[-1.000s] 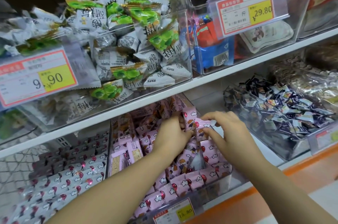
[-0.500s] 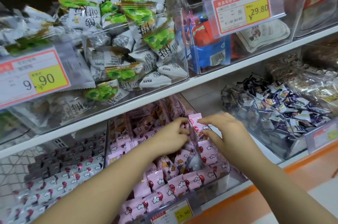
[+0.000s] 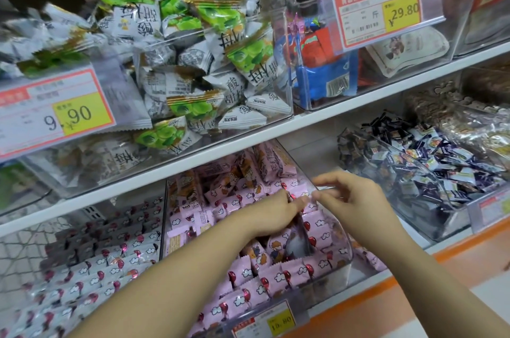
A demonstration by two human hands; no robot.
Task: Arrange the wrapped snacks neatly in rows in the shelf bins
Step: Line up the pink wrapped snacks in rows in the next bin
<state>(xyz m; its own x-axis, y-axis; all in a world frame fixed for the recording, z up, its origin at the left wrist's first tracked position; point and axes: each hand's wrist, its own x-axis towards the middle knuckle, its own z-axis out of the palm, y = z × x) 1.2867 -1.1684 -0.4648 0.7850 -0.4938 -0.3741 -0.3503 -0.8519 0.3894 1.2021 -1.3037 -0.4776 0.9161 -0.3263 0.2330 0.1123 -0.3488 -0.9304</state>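
Pink wrapped snacks (image 3: 276, 277) with red hearts and white clouds fill a clear plastic bin (image 3: 340, 230) on the lower shelf. Both my hands reach into it from below. My left hand (image 3: 271, 212) lies knuckles up on the pile, its fingertips curled down among the packets near the bin's right wall. My right hand (image 3: 352, 195) hovers at that wall, thumb and fingers pinching the edge of a pink packet (image 3: 302, 192). The front packets stand in rows; those at the back lie jumbled.
A second bin (image 3: 91, 268) of paler heart packets sits to the left, a bin of small dark candies (image 3: 430, 169) to the right. The white shelf board (image 3: 248, 141) above carries bins of green-and-white snacks (image 3: 193, 61). Price tags (image 3: 378, 10) hang on bin fronts.
Both hands have shifted slightly back and to the right within the pink bin; their fingertips stay close together at the packets by the right wall.
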